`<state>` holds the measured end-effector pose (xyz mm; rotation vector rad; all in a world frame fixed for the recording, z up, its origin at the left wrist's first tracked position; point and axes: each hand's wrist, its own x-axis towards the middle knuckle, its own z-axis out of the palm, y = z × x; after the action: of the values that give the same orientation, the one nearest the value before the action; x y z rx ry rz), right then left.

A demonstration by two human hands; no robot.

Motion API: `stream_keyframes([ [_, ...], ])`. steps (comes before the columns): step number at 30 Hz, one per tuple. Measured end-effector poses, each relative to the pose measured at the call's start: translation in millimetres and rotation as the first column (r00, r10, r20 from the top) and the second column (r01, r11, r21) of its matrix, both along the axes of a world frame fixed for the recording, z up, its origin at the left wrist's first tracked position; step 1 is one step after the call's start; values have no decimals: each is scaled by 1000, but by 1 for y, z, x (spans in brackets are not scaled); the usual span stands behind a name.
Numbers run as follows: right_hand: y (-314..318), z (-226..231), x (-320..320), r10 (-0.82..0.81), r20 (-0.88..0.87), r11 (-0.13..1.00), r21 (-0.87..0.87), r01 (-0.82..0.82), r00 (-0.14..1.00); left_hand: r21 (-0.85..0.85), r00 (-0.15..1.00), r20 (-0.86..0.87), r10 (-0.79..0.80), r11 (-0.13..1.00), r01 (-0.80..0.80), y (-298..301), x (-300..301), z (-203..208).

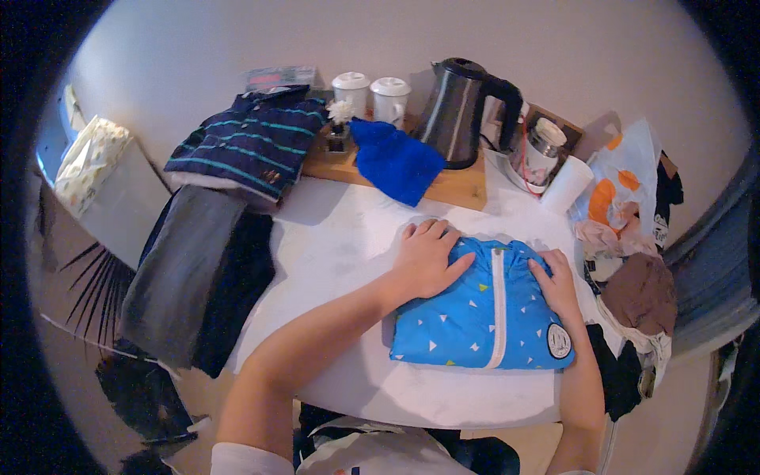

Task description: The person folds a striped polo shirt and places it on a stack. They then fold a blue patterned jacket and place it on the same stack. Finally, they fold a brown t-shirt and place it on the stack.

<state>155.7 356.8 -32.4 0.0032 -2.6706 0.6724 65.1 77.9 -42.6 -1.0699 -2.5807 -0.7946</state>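
A bright blue jacket [455, 321] with small white and green triangles lies folded on the white table, its pale zip running down the middle and a round patch at the lower right. My left hand [427, 261] rests at its upper left edge, fingers spread and thumb on the fabric. At the upper right side, my right hand [559, 286] lies against the jacket with its thumb apart from the fingers. Neither hand lifts the jacket. The undersides of both hands are hidden.
On the left are a striped dark shirt [245, 146] and grey-black folded trousers [194, 273]. Behind the jacket, a wooden tray [467, 188] bears a kettle [453, 111], white lidded cups [389, 101] and a blue cloth [396, 162]. A patterned plastic bag [625, 178] and crumpled clothes [641, 293] lie at right.
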Motion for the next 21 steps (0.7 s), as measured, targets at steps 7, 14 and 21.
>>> stream_keyframes([
  [7,-2,6,4,-112,126,994,4,112,986,-38,950,3,312,949,-312,-40,6,15],
  [14,-14,-2,13,-168,83,983,-60,174,982,-167,802,572,172,982,-91,-41,30,40],
  [21,-24,0,19,-115,90,984,-122,126,989,176,553,830,-78,976,-125,-52,19,48],
])
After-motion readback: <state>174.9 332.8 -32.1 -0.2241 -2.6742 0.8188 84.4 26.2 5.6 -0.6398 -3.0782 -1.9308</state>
